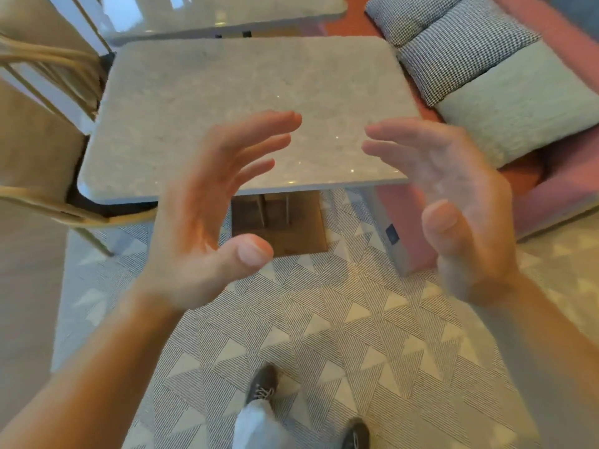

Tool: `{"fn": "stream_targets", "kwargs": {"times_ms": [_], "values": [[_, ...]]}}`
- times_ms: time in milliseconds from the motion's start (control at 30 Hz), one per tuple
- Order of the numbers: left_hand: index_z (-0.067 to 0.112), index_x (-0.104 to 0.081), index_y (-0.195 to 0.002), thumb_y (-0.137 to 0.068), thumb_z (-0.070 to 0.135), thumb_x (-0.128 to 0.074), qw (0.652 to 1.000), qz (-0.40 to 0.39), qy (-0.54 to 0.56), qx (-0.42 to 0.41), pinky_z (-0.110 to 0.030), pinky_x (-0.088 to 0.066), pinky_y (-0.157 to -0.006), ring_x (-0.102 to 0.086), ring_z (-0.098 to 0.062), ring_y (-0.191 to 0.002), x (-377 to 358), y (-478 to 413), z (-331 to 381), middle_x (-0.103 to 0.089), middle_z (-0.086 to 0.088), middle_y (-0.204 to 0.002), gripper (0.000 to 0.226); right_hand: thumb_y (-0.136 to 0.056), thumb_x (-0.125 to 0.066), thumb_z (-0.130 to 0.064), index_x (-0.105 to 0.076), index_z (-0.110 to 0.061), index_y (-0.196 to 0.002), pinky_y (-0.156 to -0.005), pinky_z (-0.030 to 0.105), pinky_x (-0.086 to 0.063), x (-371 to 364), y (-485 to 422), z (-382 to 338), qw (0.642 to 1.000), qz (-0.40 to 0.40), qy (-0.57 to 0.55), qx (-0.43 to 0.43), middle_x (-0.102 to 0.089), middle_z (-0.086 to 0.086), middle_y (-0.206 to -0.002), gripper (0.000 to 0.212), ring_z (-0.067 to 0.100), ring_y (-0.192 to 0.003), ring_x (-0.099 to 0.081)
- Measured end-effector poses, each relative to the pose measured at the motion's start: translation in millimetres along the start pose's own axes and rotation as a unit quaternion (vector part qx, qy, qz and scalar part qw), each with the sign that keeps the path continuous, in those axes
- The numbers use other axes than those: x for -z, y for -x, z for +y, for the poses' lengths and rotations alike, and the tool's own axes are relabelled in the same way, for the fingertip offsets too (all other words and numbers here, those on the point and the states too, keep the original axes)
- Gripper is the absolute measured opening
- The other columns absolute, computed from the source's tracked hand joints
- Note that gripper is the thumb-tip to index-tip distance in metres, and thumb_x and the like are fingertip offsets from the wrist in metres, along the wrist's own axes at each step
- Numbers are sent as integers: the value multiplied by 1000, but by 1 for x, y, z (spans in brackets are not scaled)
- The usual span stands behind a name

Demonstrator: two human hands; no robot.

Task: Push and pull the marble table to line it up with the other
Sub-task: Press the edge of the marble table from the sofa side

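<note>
Head view: the marble desk (246,102) stands ahead, its far edge just beside the other desk (207,14), a narrow gap between. Left hand (210,202) and right hand (453,196) hover spread, empty, above its near edge. Chair (42,76) left, sofa (525,124) right, rug (324,319) in front.

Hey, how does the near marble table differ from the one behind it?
The near marble table shows its whole top, matte and evenly lit; the far table is cut off by the frame and carries bright glare. The near table's right edge reaches further right, towards the cushions, than the far table's corner, so the two look offset. Both have pale stone tops with rounded corners. Neither hand, left or right, touches a table.
</note>
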State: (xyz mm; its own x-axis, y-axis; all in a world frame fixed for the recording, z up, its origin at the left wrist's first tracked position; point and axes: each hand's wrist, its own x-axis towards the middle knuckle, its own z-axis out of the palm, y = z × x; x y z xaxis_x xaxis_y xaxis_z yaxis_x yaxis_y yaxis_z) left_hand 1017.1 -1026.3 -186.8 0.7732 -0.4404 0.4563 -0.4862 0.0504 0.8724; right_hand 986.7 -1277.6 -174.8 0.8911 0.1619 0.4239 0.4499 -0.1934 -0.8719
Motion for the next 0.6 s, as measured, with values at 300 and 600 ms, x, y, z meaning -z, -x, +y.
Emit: {"fn": "stream_targets", "kwargs": {"times_ms": [300, 600], "values": [[37, -50, -151, -94, 83, -58, 996, 66, -50, 26, -49, -40, -124, -50, -31, -155, -54, -9, -62, -56, 0, -159, 74, -95, -52, -79, -52, -22, -144, -120, 50, -46, 38, -3, 85, 999, -40, -15, 1, -61, 3, -147, 75, 25, -141, -61], [28, -42, -157, -94, 89, -41, 984, 45, -157, 73, -32, -32, -130, -41, -10, -160, -56, -62, -231, -48, 7, -165, 88, -95, -52, -78, -51, -24, -144, -121, 31, -41, 32, -59, 236, 993, -41, 114, 18, -57, -1, -145, 73, 17, -142, -57]]}}
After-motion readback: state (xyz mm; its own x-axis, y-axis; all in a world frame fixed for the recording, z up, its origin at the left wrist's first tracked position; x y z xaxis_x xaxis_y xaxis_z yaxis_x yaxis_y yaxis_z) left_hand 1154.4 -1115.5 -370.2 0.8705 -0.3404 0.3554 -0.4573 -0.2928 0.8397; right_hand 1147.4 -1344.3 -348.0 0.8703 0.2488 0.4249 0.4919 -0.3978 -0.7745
